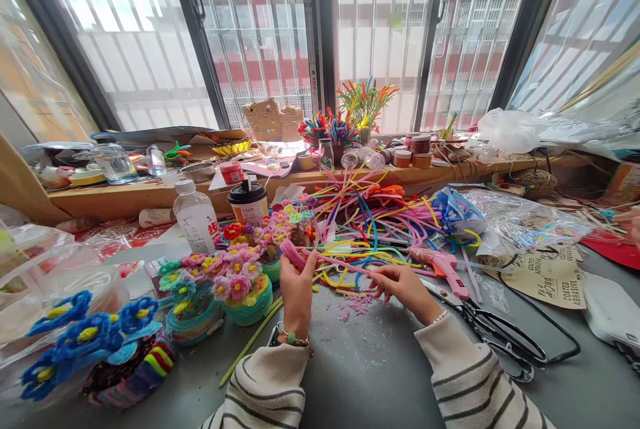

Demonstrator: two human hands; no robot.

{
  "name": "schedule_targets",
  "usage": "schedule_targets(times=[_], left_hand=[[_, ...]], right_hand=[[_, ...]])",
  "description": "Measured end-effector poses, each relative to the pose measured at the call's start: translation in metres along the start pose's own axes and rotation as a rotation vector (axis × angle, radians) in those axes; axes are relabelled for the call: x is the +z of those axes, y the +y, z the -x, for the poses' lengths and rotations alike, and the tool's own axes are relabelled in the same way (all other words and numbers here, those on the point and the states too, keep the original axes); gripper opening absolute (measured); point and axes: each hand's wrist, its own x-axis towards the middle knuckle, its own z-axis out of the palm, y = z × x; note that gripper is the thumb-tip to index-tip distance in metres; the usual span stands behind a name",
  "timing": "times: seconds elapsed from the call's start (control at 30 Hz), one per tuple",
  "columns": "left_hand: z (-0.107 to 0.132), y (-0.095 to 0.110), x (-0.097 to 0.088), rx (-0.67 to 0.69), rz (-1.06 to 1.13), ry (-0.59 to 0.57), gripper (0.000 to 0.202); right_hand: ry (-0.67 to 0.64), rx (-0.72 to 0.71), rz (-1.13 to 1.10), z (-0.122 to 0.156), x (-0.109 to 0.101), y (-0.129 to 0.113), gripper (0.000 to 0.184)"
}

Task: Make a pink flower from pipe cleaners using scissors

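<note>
My left hand (297,287) is raised above the grey table (360,362), its fingers closed on the coiled end of a pink pipe cleaner (336,261). The pink strand runs right to my right hand (404,286), which pinches its other part just above the tabletop. Pink fluff crumbs (356,307) lie on the table between the two hands. Both wrists wear bead bracelets and striped sleeves. Small baskets of pink pipe-cleaner flowers (239,282) stand just left of my left hand.
A heap of coloured pipe cleaners (370,215) lies behind the hands. A pink glue gun (443,267) and black scissors (495,332) lie to the right. Blue flowers (85,339), a clear bottle (196,217) and a lidded cup (248,202) stand at left. The cluttered wooden sill (150,195) runs along the windows.
</note>
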Motion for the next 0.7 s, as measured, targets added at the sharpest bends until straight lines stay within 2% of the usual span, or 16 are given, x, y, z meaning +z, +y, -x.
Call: schedule_targets(times=[0.1,0.17,0.33,0.53,0.6,0.7], left_hand=[[0.000,0.000,0.000,-0.018,0.009,-0.001,0.026],[0.000,-0.001,0.000,-0.029,0.042,0.014,0.025],[-0.003,-0.004,-0.001,-0.054,0.133,0.058,0.022],[-0.003,-0.001,0.000,-0.100,0.206,0.053,0.023],[-0.001,0.001,0.001,-0.110,0.208,0.039,0.023],[0.001,0.002,0.002,-0.113,0.202,-0.031,0.026]], right_hand=[[0.079,-0.032,0.006,-0.001,-0.001,0.000,0.029],[0.087,-0.053,-0.021,-0.001,-0.002,-0.003,0.029],[-0.028,-0.056,-0.211,0.004,-0.004,-0.014,0.028],[-0.146,-0.009,-0.425,0.012,-0.004,-0.023,0.023],[-0.137,0.003,-0.505,0.013,-0.003,-0.023,0.022],[-0.041,-0.009,-0.652,0.011,-0.003,-0.021,0.022]])
